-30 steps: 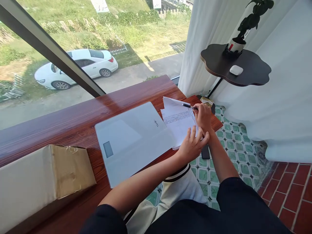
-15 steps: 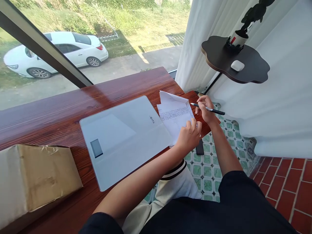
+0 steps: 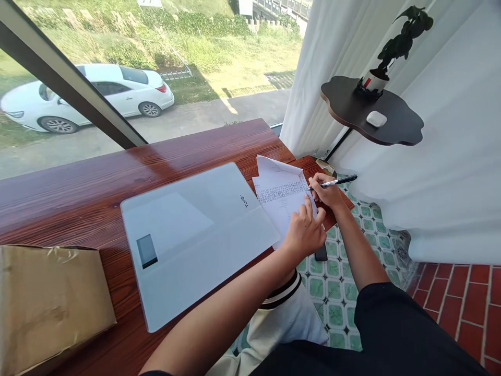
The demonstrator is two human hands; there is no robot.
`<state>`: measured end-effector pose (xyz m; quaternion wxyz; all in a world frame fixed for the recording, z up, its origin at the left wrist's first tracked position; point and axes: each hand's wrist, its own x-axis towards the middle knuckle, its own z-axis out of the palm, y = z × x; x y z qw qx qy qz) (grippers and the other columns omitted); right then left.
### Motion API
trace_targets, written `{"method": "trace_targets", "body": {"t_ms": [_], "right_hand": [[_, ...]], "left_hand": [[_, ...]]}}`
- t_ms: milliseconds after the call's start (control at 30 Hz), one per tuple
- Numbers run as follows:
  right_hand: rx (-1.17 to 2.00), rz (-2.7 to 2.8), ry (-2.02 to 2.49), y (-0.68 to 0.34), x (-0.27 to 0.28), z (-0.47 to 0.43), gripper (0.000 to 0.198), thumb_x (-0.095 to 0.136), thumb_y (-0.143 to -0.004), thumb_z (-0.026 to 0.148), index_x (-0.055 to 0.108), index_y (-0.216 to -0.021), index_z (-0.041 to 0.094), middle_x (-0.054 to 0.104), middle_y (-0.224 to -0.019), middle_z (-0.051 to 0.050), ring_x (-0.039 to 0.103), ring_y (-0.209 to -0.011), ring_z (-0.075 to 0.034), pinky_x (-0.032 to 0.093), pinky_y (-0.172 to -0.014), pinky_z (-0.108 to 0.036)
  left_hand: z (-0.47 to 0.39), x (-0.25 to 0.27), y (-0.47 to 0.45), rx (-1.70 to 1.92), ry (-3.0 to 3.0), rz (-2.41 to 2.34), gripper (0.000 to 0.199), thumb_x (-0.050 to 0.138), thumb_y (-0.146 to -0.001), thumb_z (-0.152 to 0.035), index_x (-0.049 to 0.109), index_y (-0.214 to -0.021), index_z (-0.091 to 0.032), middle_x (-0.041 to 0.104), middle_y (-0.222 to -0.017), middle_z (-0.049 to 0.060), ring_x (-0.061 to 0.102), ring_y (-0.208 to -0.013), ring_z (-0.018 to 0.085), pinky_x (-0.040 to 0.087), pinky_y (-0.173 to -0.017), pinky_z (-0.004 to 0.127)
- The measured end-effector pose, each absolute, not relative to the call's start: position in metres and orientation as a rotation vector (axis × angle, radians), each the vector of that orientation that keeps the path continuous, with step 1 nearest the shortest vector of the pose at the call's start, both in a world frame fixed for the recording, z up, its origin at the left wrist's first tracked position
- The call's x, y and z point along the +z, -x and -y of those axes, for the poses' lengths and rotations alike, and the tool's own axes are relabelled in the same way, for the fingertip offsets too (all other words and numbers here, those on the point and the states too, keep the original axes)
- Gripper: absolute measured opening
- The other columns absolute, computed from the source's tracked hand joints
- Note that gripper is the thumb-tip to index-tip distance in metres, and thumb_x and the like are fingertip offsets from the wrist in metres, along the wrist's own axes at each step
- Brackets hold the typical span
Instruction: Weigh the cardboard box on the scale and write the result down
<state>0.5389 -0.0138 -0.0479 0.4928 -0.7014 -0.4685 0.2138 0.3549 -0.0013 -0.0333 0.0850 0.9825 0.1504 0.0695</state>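
Note:
My right hand [image 3: 326,192] is closed around a black-and-white pen [image 3: 345,179], its tip at the right edge of a written sheet of paper [image 3: 279,211]. Rows of dark handwriting cross the sheet's middle, and its top edge is folded or curled. On the lower right of the paper rests my left hand [image 3: 307,230], index finger stretched toward the pen tip, the other fingers partly bent. It holds nothing that I can see. The sheet's left side meets a closed grey laptop [image 3: 203,230] with lettering near its right end.
Everything lies on a reddish-brown wooden table [image 3: 176,151] by a window. A cardboard box [image 3: 58,308] stands at the left. A dark scalloped side table [image 3: 399,128] carries a potted plant [image 3: 376,82] and a small white case [image 3: 376,119]. A dark phone-like object [image 3: 321,253] shows below the table edge.
My right hand has brought the pen down and left onto the paper's edge. The left index finger has stretched forward along the sheet. The view has tilted up slightly.

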Motion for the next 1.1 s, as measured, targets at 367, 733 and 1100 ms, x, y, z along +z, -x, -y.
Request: {"method": "trace_targets", "body": {"t_ms": [367,733,1100], "right_hand": [[0.471,1.160,1.778,-0.537,-0.045,0.012,0.039,0.053,-0.098,0.050,0.046,-0.072,0.022,0.051,-0.051,0.004,0.046,-0.041,-0.012,0.039,-0.043,-0.028],[0.275,1.014,1.669,-0.541,-0.047,0.012,0.045,0.058,-0.095,0.057,0.043,-0.070,0.023,0.043,-0.046,0.006,0.040,-0.037,-0.011,0.035,-0.041,-0.027],[0.693,1.508,1.546,-0.465,-0.018,-0.039,0.036,0.069,-0.090,0.047,0.057,-0.073,0.018,0.059,-0.053,0.002,0.054,-0.043,-0.011,0.042,-0.044,-0.024]], "left_hand": [[0.000,-0.031,-0.357,0.226,-2.891,-0.454,0.045,0.043,-0.092,-0.034,0.046,-0.133,-0.013,0.043,-0.152,0.031,0.058,-0.107,0.034,0.047,-0.072,0.039],[-0.002,-0.036,-0.358,0.401,-2.897,-0.322,0.044,0.043,-0.094,-0.031,0.046,-0.134,-0.015,0.054,-0.137,0.022,0.057,-0.098,0.029,0.042,-0.072,0.038],[0.001,-0.032,-0.356,0.614,-2.824,0.422,0.026,0.034,-0.098,-0.026,0.057,-0.104,-0.016,0.060,-0.086,0.009,0.055,-0.073,0.020,0.028,-0.054,0.035]]}}
